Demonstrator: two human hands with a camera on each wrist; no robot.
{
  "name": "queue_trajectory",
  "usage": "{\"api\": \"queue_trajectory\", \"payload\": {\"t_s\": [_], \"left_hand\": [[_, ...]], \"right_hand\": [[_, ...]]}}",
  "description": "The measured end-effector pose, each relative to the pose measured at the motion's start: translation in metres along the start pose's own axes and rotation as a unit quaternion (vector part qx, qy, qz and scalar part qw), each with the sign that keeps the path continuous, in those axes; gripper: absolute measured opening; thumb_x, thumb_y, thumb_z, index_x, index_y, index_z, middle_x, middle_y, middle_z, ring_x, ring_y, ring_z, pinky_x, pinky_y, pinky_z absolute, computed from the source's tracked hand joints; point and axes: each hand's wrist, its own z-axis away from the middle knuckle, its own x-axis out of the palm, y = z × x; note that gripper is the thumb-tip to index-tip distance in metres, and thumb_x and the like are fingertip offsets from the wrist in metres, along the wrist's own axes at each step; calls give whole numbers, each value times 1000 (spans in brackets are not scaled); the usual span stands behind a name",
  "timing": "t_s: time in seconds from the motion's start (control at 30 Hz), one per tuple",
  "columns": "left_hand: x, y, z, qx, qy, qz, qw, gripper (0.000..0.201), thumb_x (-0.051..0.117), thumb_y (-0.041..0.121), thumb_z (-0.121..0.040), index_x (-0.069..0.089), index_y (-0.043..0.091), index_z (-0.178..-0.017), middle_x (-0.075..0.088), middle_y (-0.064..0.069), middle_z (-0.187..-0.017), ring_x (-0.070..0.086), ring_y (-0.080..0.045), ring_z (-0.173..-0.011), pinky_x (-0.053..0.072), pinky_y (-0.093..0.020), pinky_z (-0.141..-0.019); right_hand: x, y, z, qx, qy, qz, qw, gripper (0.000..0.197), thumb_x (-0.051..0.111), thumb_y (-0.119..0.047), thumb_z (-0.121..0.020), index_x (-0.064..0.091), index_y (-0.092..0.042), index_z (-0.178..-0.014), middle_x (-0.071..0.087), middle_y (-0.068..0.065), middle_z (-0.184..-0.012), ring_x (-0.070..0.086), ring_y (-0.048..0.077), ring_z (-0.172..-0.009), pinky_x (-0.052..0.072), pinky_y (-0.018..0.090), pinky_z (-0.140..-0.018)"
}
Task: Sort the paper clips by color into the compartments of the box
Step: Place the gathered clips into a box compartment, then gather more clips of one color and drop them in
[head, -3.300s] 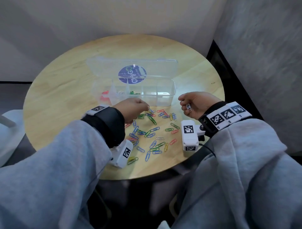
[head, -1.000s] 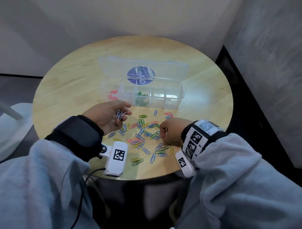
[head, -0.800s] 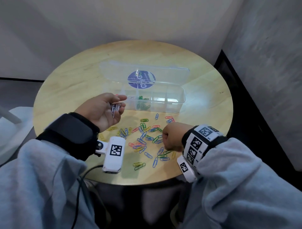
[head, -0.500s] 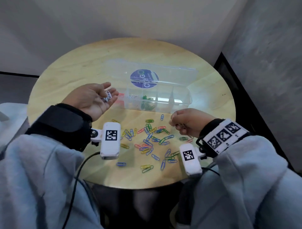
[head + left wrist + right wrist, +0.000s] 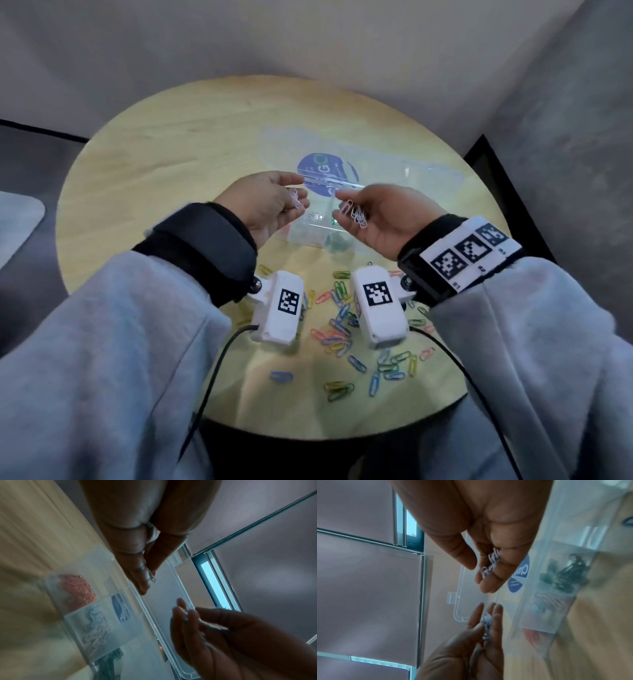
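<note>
Both hands hover palm up, close together, over the clear compartment box (image 5: 346,245), whose lid (image 5: 411,178) lies open behind it. My left hand (image 5: 297,196) cups a small bunch of white paper clips (image 5: 295,202) in its curled fingers. Another bunch of white clips (image 5: 355,215) lies in the curled fingers of my right hand (image 5: 342,206). The left wrist view shows red clips (image 5: 77,588) in the end compartment, then white clips (image 5: 96,628), then green clips (image 5: 111,660). In the right wrist view the thumb and fingers of my right hand (image 5: 481,574) close around its white clips (image 5: 491,563).
Many loose coloured clips (image 5: 342,329) in blue, green, yellow and red lie on the round wooden table (image 5: 164,164) between my wrists and its near edge. Wrist cameras (image 5: 279,310) hang over this pile. Walls stand behind and to the right of the table.
My right hand left the pile, rose and turned palm up with white clips in it. My left hand moved right, and both hands now meet over the box.
</note>
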Motion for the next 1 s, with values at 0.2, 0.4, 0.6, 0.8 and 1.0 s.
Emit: {"api": "queue_trajectory", "payload": {"t_s": [0.2,0.4,0.6,0.8,1.0], "left_hand": [[17,-1,-9,-8,-13,30,999,32,42,-7,-90,55,10,-114,47,-6,-90,45,-21,-101,44,-20,-80],[14,1,-5,1,-26,58,998,37,36,0,-94,49,10,-127,39,-19,-142,31,-26,-140,33,-29,-106],[8,7,4,47,-20,-28,998,29,36,-1,-90,57,17,-99,58,-4,-101,58,-17,-94,48,-26,-82],[3,6,26,45,-26,-300,953,18,46,8,-89,55,22,-93,58,1,-82,54,-12,-68,43,-24,-59],[-3,-25,52,3,-110,-589,801,17,57,30,-86,54,32,-102,55,6,-84,54,-16,-79,40,-24,-72]], "right_hand": [[18,-11,-21,-3,-10,-7,1000,18,33,3,-86,39,-4,-101,40,13,-80,45,22,-61,48,25,-54],[12,-4,-25,-6,-12,17,1000,21,33,-1,-90,48,0,-104,53,26,-120,53,30,-101,44,34,-93],[-12,2,-2,-34,-15,96,995,26,35,-1,-91,60,-4,-98,61,13,-97,60,20,-88,48,29,-87],[-45,14,24,-36,-15,281,959,19,44,-2,-92,60,-11,-87,59,5,-80,58,18,-66,48,26,-59],[-65,33,36,-23,-34,437,899,11,51,-9,-91,59,-17,-87,60,0,-81,58,13,-67,45,20,-53]]}}
